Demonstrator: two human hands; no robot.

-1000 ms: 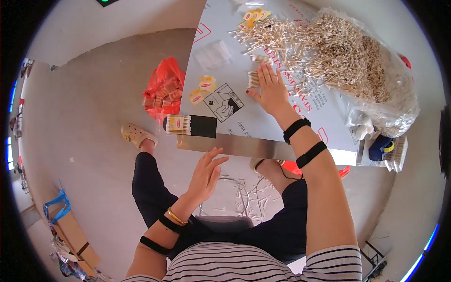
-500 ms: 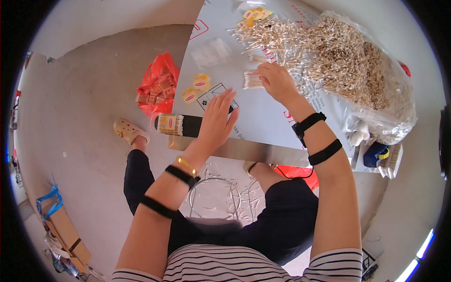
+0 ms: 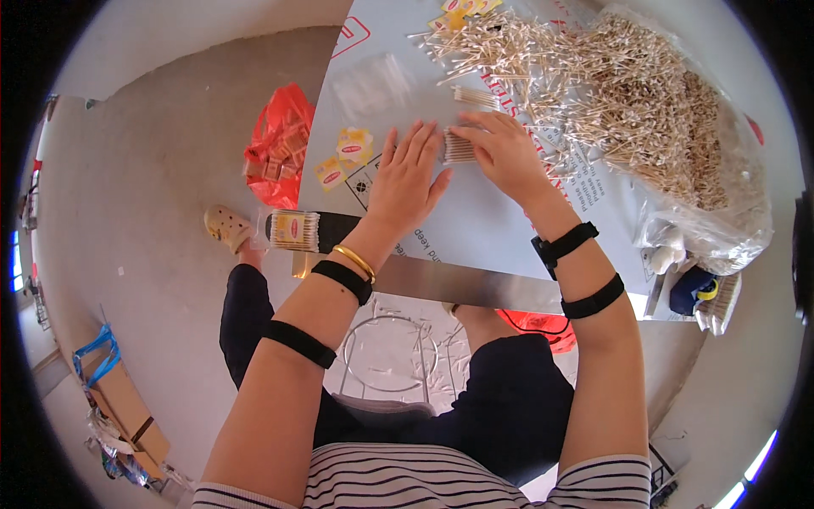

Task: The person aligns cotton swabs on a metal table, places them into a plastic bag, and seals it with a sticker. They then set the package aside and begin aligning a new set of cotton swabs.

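On the white table (image 3: 475, 220) lies a small bundle of cotton swabs (image 3: 459, 146). My right hand (image 3: 502, 153) rests on the bundle's right side, fingers curled over it. My left hand (image 3: 409, 176) lies flat with fingers spread, its fingertips against the bundle's left end. A big loose heap of cotton swabs (image 3: 593, 85) spreads across the table beyond my right hand, partly inside a clear plastic bag (image 3: 721, 204). Another small bundle (image 3: 475, 97) lies just beyond the hands.
A packed swab packet (image 3: 294, 230) sits at the table's left edge. Yellow labels (image 3: 348, 153) and clear sleeves (image 3: 373, 81) lie left of my hands. A red bag (image 3: 275, 148) is on the floor. Blue item (image 3: 691, 288) at right edge.
My left hand rose from my lap to the table and now presses against the swab bundle. My right hand drew the bundle closer, toward the left hand.
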